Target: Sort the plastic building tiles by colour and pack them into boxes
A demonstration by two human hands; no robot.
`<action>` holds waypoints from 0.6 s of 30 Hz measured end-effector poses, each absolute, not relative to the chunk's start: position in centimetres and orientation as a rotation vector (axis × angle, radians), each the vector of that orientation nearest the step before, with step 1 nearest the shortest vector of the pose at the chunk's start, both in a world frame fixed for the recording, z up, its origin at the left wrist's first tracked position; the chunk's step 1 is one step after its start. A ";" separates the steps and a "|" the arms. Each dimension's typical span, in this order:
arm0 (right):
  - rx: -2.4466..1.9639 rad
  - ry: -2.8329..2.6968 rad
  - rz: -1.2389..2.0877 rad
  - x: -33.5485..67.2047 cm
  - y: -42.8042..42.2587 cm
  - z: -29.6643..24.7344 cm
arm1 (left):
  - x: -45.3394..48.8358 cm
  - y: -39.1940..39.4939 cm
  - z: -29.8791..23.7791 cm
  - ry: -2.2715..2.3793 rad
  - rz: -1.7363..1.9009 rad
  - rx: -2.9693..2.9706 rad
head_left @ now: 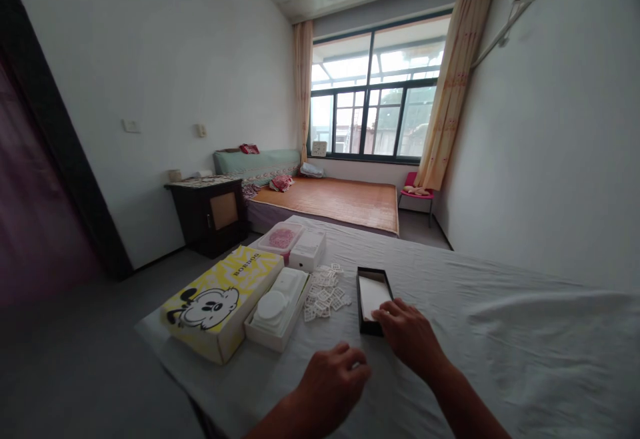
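A shallow black box (360, 299) lies on the cloth-covered table, with a white card (374, 292) inside it. My right hand (407, 332) reaches over the box's near right corner, its fingertips closed at the card's lower edge. Just left of and nearer than the box, my left hand (334, 379) is held above the cloth with curled fingers; what they hold, if anything, is hidden. A loose pile of small white lattice pieces (325, 295) is spread left of the black box.
Left of the pile sit an open white box (273, 342) with white lidded items, a yellow BOBDOG box (227, 299), a white carton (307, 247) and a pink-filled container (281, 235). The grey cloth (450, 359) is wrinkled at right. A bed (335, 199) stands beyond.
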State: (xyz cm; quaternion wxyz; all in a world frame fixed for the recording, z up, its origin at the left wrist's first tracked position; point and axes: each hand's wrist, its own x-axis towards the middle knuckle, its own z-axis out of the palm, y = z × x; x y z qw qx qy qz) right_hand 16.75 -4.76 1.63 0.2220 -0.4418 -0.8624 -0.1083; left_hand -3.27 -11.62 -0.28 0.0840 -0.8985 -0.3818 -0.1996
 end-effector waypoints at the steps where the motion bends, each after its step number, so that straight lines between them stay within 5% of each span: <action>1: -1.247 -2.406 -0.293 16.8 -4.7 1.4 | -3.5 -11.7 -0.3 -1.139 -0.605 -2.685; 18: -1.448 -2.489 -0.313 18.0 1.2 -2.1 | -8.0 -12.4 -2.4 -1.149 -0.800 -2.638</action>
